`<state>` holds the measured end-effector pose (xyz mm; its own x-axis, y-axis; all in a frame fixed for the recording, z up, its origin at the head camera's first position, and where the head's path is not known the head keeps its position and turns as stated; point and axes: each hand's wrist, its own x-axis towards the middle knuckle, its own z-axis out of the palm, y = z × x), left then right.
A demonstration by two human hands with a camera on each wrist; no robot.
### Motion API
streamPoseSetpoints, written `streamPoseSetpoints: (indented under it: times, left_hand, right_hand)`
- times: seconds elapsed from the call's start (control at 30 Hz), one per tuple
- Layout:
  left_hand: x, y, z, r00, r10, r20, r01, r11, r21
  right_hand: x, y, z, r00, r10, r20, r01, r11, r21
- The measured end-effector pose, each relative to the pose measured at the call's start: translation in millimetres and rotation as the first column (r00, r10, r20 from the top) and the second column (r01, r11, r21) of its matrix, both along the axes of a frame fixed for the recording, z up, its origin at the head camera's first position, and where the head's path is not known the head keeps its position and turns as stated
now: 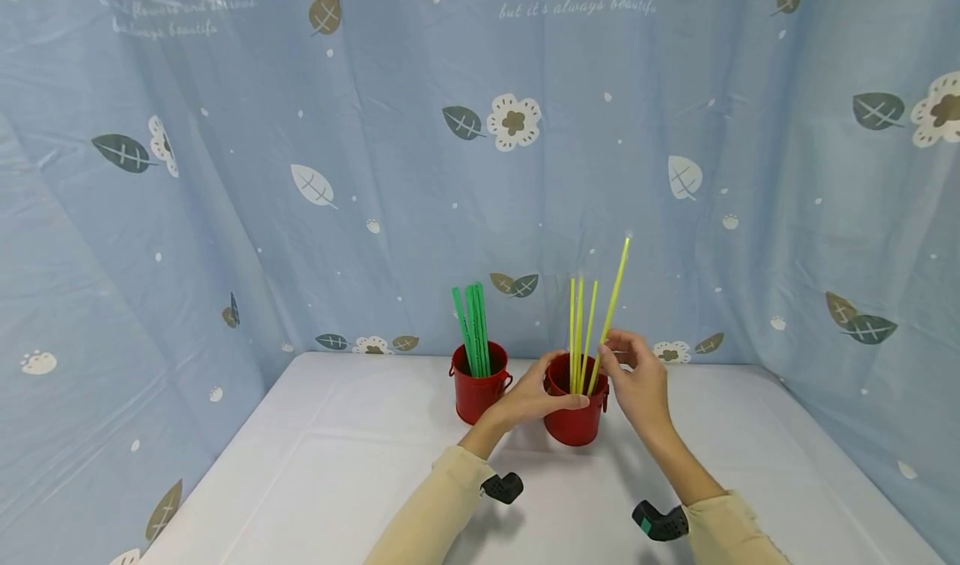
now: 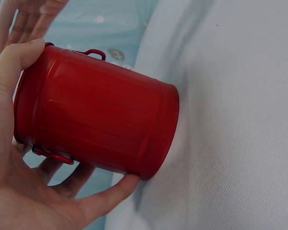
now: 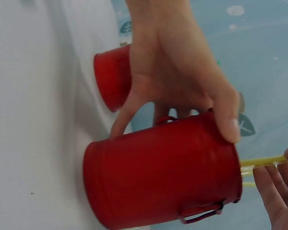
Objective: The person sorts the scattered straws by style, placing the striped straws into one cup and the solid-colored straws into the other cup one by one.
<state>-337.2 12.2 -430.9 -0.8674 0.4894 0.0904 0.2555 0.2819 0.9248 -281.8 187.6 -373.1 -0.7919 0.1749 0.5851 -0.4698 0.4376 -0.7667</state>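
Note:
My left hand point(image 1: 529, 396) grips a small red bucket point(image 1: 572, 426) with side handles, the thumb at the rim and the fingers round its side. In the left wrist view the same bucket point(image 2: 101, 110) lies between thumb and little finger. Several thin yellow sticks point(image 1: 580, 332) stand in that bucket. At its right side my right hand point(image 1: 643, 382) pinches one yellow stick point(image 1: 617, 286), which leans right and rises higher than the others. The lower end of this stick is down at the bucket's mouth.
To the left stands a second red bucket point(image 1: 475, 398) with several green sticks point(image 1: 474, 327) in it. Both buckets are toward the back of the white-covered table point(image 1: 337, 465). A blue patterned curtain point(image 1: 405, 173) hangs behind and at the sides.

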Motion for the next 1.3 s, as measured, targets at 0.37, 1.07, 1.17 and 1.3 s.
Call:
streamPoseSetpoints:
  times: [0.37,1.07,1.17,1.3]
  left_hand:
    - [-0.1,-0.9,-0.3,1.0,-0.012,0.007,0.012,1.0,0.008]
    - [-1.6,0.3,-4.0,1.0,-0.019,-0.012,0.02,1.0,0.019]
    - [0.1,-0.3,-4.5,1.0,-0.01,-0.024,0.01,1.0,0.016]
    - [4.1,-1.6,-4.3,0.998,0.017,-0.054,-0.018,1.0,-0.009]
  right_hand:
    - [-18.6,9,-29.7,0.999,0.051,0.018,-0.053,0.997,0.064]
    - [1.4,15,-33.7,0.994,0.093,0.056,-0.097,0.993,0.069]
    - [6.3,16,-37.0,0.993,0.09,0.071,-0.097,0.99,0.1]
    - [12.7,18,-41.9,0.991,0.102,0.087,-0.112,0.987,0.113]
